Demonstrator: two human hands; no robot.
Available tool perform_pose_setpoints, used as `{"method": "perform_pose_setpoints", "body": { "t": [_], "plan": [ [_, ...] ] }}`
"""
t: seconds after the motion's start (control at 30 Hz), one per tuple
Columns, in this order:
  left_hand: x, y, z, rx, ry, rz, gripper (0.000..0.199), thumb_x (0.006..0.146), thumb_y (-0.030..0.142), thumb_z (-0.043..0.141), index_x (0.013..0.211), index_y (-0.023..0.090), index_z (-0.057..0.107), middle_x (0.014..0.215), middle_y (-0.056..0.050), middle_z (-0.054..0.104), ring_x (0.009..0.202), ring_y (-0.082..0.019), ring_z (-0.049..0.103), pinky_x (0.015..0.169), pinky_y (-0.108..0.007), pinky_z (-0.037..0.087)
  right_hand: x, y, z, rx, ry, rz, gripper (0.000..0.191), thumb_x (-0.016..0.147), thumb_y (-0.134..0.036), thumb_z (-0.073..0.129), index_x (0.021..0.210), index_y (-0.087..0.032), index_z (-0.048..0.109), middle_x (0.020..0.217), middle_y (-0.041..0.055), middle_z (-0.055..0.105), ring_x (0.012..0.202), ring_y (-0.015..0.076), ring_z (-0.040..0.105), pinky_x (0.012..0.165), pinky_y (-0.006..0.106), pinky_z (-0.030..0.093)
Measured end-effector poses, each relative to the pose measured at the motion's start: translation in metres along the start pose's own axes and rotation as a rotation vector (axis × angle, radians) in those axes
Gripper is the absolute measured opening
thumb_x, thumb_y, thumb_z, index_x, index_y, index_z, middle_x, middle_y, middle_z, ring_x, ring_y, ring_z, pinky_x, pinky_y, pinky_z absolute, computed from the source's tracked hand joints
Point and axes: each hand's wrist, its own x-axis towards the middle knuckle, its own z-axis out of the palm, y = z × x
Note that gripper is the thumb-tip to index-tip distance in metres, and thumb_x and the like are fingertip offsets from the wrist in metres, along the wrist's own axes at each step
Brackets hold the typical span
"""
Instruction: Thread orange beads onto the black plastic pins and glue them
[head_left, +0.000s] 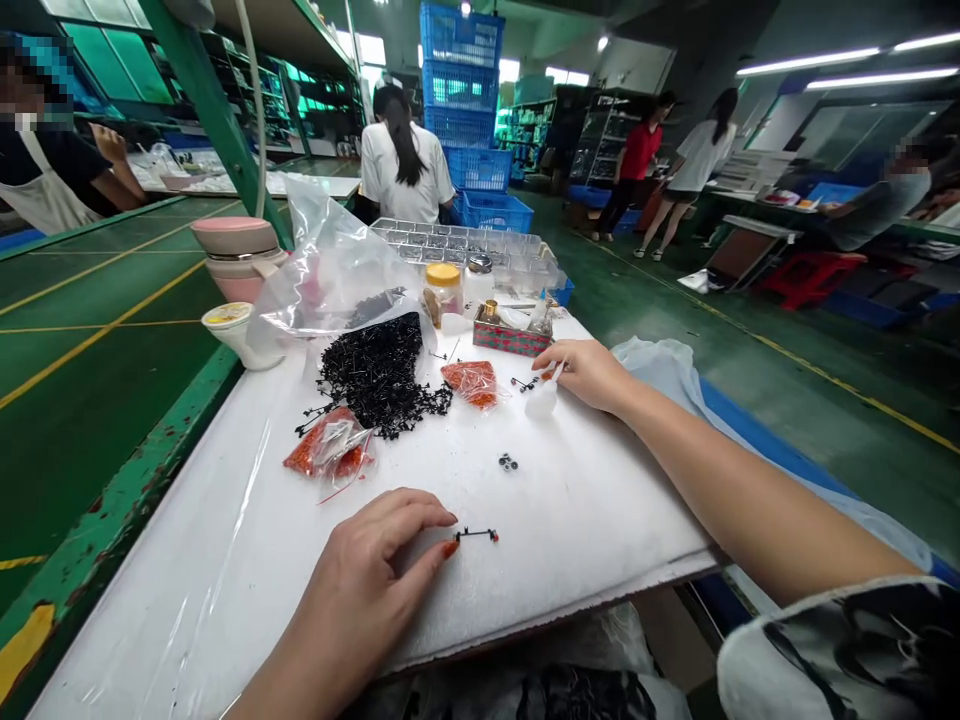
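My left hand (390, 560) rests on the white table surface, thumb and forefinger closed on the left end of a small black rod (477, 534) with an orange tip at its right end. Further off, my right hand (589, 374) has its fingers closed on the handle of a translucent white scoop (542, 401), beside a few small black parts (524, 384). Several small round dark parts (508, 462) lie between the hands. A big pile of black parts (375, 375) spills from a clear bag, with bags of orange pieces (474, 383) nearby.
Behind the pile stand a yellow-lidded jar (442, 290), a patterned box (512, 332) of bottles and a clear compartment tray (465, 243). A white cup (244, 335) and pink container (236, 260) are at the left edge. Other people sit and stand farther back.
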Motion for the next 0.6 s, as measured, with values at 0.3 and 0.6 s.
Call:
{"method": "perform_pose_setpoints", "body": {
  "t": [0.3,0.6],
  "plan": [
    [0.003,0.002,0.0,-0.058,0.049,0.004,0.014,0.085,0.017,0.06,0.094,0.024,0.069,0.098,-0.001,0.07,0.09,-0.015,0.065,0.079,-0.028,0.052,-0.003,-0.002,-0.004,0.039,0.048,0.063,0.019,0.074,-0.009,0.058,0.082,-0.02,0.073,0.082,0.0026,0.074,0.076,0.0178,0.064,0.069,0.028,0.044],
    [0.0,0.002,-0.002,-0.012,0.219,0.092,0.014,0.086,0.017,0.063,0.095,0.025,0.068,0.098,0.0,0.07,0.092,-0.015,0.066,0.082,-0.026,0.051,-0.062,-0.024,-0.071,0.568,0.51,0.278,0.012,0.074,-0.029,0.072,0.081,-0.02,0.071,0.074,0.0042,0.067,0.061,0.0144,0.057,0.05,0.027,0.039]
  ]
}}
